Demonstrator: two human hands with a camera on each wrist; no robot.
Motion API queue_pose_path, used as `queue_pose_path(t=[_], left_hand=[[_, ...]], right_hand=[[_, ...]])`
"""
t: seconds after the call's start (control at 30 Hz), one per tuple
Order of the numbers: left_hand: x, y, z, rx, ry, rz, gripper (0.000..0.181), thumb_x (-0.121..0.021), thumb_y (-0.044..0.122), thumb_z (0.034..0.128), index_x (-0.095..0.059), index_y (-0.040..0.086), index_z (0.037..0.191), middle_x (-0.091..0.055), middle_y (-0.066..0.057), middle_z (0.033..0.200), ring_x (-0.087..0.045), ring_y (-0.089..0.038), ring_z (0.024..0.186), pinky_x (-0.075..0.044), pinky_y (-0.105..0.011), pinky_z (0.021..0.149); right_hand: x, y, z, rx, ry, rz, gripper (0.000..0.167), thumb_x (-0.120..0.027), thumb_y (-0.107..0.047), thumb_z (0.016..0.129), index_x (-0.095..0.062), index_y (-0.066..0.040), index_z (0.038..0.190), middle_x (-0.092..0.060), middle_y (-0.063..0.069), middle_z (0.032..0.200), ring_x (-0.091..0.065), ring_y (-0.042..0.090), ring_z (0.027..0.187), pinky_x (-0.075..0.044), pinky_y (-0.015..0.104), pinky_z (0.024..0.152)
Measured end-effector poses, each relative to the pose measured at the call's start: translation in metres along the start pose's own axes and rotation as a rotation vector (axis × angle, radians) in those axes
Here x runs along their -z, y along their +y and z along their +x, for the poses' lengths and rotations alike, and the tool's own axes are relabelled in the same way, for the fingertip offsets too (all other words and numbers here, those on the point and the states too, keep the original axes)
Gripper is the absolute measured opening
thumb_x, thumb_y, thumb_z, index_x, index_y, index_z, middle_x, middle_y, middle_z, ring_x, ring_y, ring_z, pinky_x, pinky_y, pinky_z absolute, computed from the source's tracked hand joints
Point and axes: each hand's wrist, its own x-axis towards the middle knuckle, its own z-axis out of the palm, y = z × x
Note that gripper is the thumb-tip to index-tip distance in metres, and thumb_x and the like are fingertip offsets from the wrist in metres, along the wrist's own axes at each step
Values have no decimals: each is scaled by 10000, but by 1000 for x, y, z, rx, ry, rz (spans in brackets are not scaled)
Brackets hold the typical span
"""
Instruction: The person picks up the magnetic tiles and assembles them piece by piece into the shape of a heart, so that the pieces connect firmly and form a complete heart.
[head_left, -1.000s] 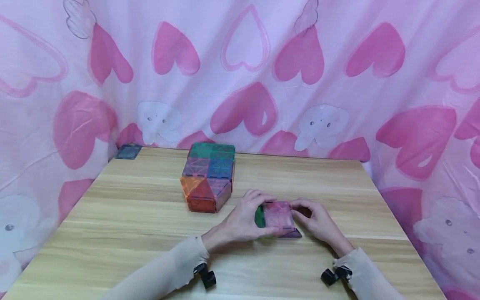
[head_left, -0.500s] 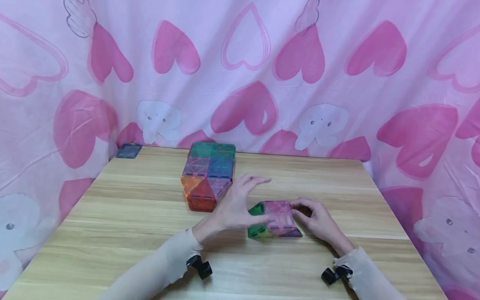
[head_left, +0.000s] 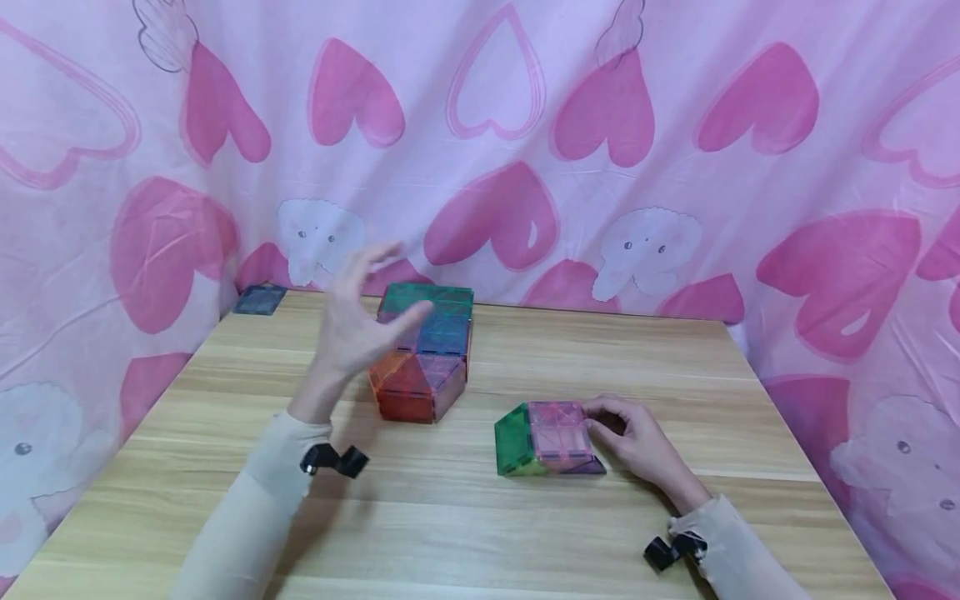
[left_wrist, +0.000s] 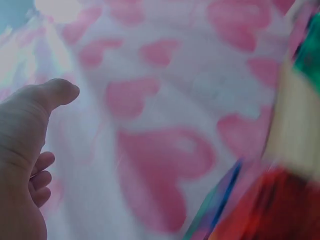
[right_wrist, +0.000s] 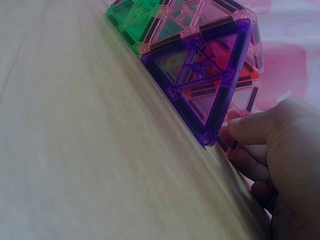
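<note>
A small structure of magnetic tiles stands on the table, with a pink square tile (head_left: 561, 429) on top, a green tile (head_left: 513, 440) at its left and a purple triangular tile (right_wrist: 200, 75) at its front right. My right hand (head_left: 633, 442) pinches a pink tile at the structure's right end between thumb and fingers, as the right wrist view also shows (right_wrist: 295, 155). With fingers spread and nothing in it, my left hand (head_left: 351, 329) is raised in front of the left side of a larger magnetic-tile block (head_left: 442, 333), partly hiding it. That block has green, blue, purple, orange and red tiles.
Dark blue tiles (head_left: 259, 300) lie at the table's back left corner. A pink heart-patterned curtain (head_left: 495, 217) hangs behind and on both sides of the wooden table (head_left: 637, 358). Each wrist carries a black camera mount.
My left hand has let go of the small structure and moved left and away, up to the larger block. The right hand and the small structure have stayed in place.
</note>
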Motion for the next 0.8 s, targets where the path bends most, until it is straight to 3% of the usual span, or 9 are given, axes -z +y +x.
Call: queue_pose_path(t=[0.2, 0.37, 0.47, 0.6, 0.7, 0.8], left_hand=[[49, -58, 8, 101, 187, 115, 750, -968, 298, 820, -691, 173, 1506, -716, -36, 1461, -595, -214, 1322, -441, -349, 1041], [83, -110, -6, 291, 217, 215, 802, -962, 320, 846, -638, 185, 1568, -653, -51, 1546, -555, -248, 1402, -392, -339, 1165], [98, -141, -20, 416, 171, 254, 852, -936, 345, 883, -565, 163, 1628, -582, -110, 1612, -491, -310, 1497, -349, -448, 1270], [110, -174, -40, 530, 22, 293, 963, -884, 413, 942, -405, 90, 1712, -439, -240, 1701, -379, -460, 1572, -290, -642, 1309], [115, -196, -54, 549, -104, 344, 1033, -843, 465, 975, -301, 26, 1737, -327, -323, 1743, -287, -558, 1604, -232, -731, 1305], [118, -212, -65, 546, -183, 387, 1048, -816, 471, 990, -267, -41, 1723, -285, -372, 1741, -245, -602, 1606, -194, -750, 1305]], right_hand=[[0, 0, 0, 10, 3, -10, 261, -763, -8, 1031, -824, -174, 1223, -800, -12, 1265, -707, 139, 1212, -493, 162, 1060], [0, -1, 1, 18, 3, -7, 259, -759, -9, 1033, -824, -167, 1229, -799, 6, 1270, -707, 130, 1208, -497, 159, 1053], [1, -1, 0, 19, 6, -8, 270, -758, -2, 1031, -824, -166, 1235, -798, 15, 1271, -703, 114, 1209, -490, 147, 1051], [1, 0, 0, 24, 14, -11, 287, -760, 15, 1022, -824, -166, 1235, -799, 18, 1266, -700, 100, 1207, -479, 133, 1054], [1, 1, 0, 31, 15, -9, 287, -761, 24, 1018, -824, -165, 1225, -801, 17, 1260, -705, 106, 1197, -488, 138, 1047], [0, 0, 0, 35, 7, -7, 279, -760, 13, 1024, -823, -171, 1224, -801, 8, 1259, -708, 120, 1196, -499, 154, 1046]])
